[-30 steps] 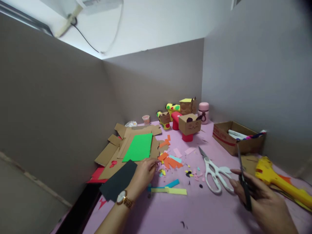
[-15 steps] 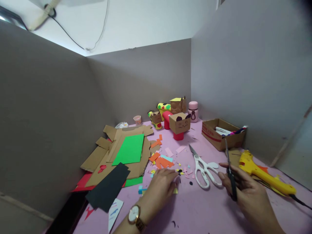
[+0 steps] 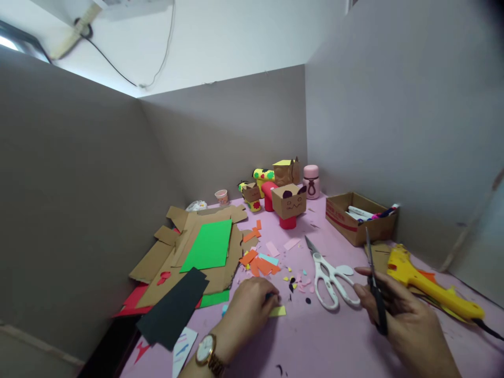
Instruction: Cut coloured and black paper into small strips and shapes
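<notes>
The right hand (image 3: 409, 320) grips small dark scissors (image 3: 374, 286); at nine o'clock, the left hand (image 3: 248, 310) pinches a half-hidden yellow strip (image 3: 277, 311).

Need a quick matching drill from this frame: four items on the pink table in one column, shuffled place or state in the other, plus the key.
Things:
1. black scissors
2. white scissors
3. yellow glue gun
4. green sheet

Places or states:
A. lying on the brown cardboard pieces
B. held in the right hand, blades pointing up and away
C. lying on the table between the two hands
D. lying at the right edge, beyond the right hand

Pairs: 1-B, 2-C, 3-D, 4-A

The left hand rests fingertips on a yellow paper strip.
</notes>
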`<state>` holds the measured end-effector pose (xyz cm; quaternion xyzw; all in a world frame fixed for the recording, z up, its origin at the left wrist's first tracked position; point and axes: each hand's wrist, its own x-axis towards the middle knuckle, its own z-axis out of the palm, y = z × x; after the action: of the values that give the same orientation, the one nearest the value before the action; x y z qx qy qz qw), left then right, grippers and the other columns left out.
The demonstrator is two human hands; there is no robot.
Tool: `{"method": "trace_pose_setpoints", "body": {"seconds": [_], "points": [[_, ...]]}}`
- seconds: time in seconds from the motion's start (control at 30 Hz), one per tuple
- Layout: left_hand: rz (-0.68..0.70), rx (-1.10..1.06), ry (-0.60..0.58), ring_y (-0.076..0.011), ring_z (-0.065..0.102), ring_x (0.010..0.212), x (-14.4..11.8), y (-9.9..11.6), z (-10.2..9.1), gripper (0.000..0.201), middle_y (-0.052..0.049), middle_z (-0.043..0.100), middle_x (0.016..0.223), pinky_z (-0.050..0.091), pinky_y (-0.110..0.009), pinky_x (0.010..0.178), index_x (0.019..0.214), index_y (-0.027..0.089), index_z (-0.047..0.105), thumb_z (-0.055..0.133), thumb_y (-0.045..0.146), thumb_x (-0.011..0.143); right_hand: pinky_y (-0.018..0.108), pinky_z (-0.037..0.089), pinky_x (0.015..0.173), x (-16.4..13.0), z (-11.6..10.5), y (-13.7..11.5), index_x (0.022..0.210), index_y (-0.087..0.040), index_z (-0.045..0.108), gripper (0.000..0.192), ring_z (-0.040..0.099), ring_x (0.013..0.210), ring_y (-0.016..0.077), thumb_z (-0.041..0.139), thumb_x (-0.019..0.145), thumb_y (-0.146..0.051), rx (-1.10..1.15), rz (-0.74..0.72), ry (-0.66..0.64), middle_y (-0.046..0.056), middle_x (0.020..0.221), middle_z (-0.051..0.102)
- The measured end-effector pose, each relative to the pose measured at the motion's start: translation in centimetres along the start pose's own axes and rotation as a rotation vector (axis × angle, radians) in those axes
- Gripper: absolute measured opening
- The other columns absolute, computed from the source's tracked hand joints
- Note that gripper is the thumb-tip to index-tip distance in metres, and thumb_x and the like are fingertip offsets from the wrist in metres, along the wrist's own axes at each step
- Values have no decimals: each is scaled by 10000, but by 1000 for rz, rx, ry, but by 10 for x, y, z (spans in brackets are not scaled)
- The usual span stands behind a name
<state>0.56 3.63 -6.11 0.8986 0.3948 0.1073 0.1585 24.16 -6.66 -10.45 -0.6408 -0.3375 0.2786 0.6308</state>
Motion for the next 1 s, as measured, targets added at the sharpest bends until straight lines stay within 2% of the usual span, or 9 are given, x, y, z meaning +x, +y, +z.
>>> {"method": "trace_pose_setpoints", "body": {"seconds": [0.13, 0.23, 0.47, 0.6, 0.7, 0.8, 0.87, 0.93, 1.0], "points": [[-53, 30, 81, -216, 611, 958, 7, -8, -5, 276, -92, 699, 1025, 448, -327, 838, 970, 175, 668, 420, 163, 849, 76, 474, 534, -2, 2, -3, 1007, -247, 673, 496, 611, 628, 116, 756, 581, -487, 23, 9, -8, -30, 685, 650], [-27, 38, 83, -197, 596, 1007, 22, -5, 0, 301, -66, 691, 1075, 437, -305, 875, 1032, 196, 660, 438, 149, 834, 90, 472, 515, -3, 4, -5, 1019, -234, 667, 485, 595, 602, 116, 734, 610, -487, 18, -8, -17, -26, 672, 654], [-26, 101, 67, -259, 619, 904, 64, 15, 16, 315, -137, 714, 942, 463, -360, 797, 979, 134, 706, 458, 142, 785, 129, 477, 526, -1, 7, -6, 1022, -214, 664, 458, 598, 602, 125, 737, 624, -429, -6, -61, -1, -18, 695, 659], [18, 97, 43, -213, 618, 916, 75, 23, 24, 346, -93, 712, 962, 457, -302, 809, 1008, 169, 697, 466, 108, 758, 128, 485, 536, -1, 7, -11, 987, -211, 675, 471, 610, 616, 131, 785, 558, -372, 35, -45, 13, -22, 715, 656], [36, 114, 37, -226, 605, 909, 81, 28, 28, 295, -86, 699, 932, 455, -316, 791, 970, 193, 705, 508, 152, 755, 124, 485, 542, -2, 7, -12, 963, -212, 683, 444, 618, 615, 131, 787, 557, -358, 51, -47, 6, -24, 709, 666], [28, 141, 45, -259, 594, 876, 84, 32, 29, 226, -109, 683, 888, 451, -363, 760, 883, 181, 717, 531, 177, 755, 105, 477, 542, -2, 6, -14, 954, -216, 685, 444, 618, 610, 121, 793, 545, -349, 65, -39, 13, -36, 684, 662], [38, 150, 64, -277, 577, 906, 81, 38, 28, 222, -124, 670, 913, 438, -400, 779, 906, 172, 703, 520, 203, 784, 98, 478, 553, -2, 5, -16, 954, -216, 684, 469, 623, 622, 121, 807, 518, -339, 81, -27, 32, -43, 679, 652], [82, 143, 66, -279, 567, 916, 72, 45, 29, 224, -110, 659, 935, 434, -411, 785, 951, 190, 678, 550, 287, 795, 106, 489, 558, -1, 4, -17, 958, -217, 680, 478, 634, 639, 131, 808, 514, -340, 98, -11, 39, -41, 686, 650], [147, 127, 49, -269, 566, 890, 58, 55, 34, 260, -79, 649, 936, 444, -396, 767, 934, 216, 661, 637, 385, 736, 122, 501, 558, -1, 3, -17, 962, -218, 678, 467, 643, 649, 144, 801, 529, -344, 100, -6, 22, -31, 702, 663]]}}
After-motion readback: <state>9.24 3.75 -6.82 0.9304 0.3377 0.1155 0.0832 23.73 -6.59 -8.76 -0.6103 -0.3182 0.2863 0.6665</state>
